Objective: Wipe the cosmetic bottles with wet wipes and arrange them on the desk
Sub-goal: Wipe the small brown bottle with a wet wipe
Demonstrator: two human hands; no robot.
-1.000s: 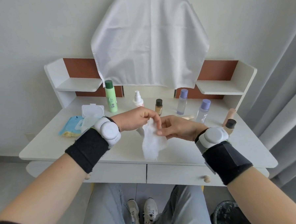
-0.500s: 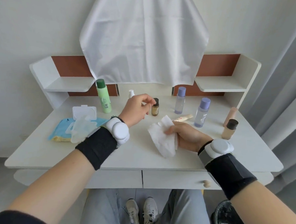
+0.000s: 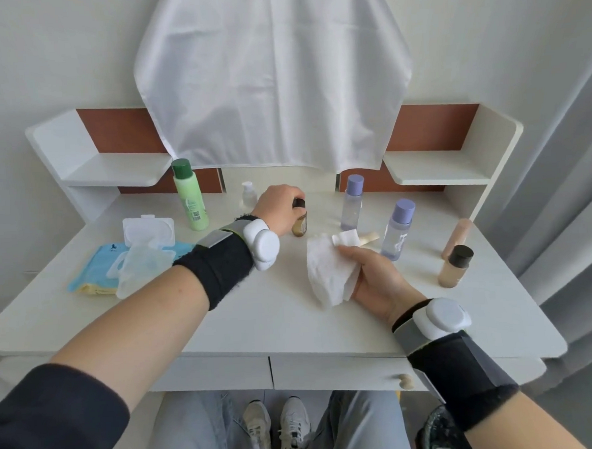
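My left hand (image 3: 277,208) grips a small amber bottle with a black cap (image 3: 300,224) that stands mid-desk. My right hand (image 3: 376,275) holds a white wet wipe (image 3: 328,274) spread over its palm, just above the desk (image 3: 258,322) and right of that bottle. Other bottles stand around: a green one (image 3: 190,199) at the back left, a small white pump bottle (image 3: 248,194), two clear ones with lilac caps (image 3: 352,202) (image 3: 398,229), and a beige foundation bottle with a black cap (image 3: 455,265) on the right.
A blue wet-wipe pack (image 3: 132,260) with its lid flipped open lies at the left. A peach tube (image 3: 458,236) and a small beige tube (image 3: 369,238) lie near the right bottles. A white cloth (image 3: 273,74) hangs over the mirror. Shelves flank the desk.
My left hand let go of the wipe, reached forward and closed round the amber bottle. My right hand kept the wipe and turned palm up, lower and to the right.
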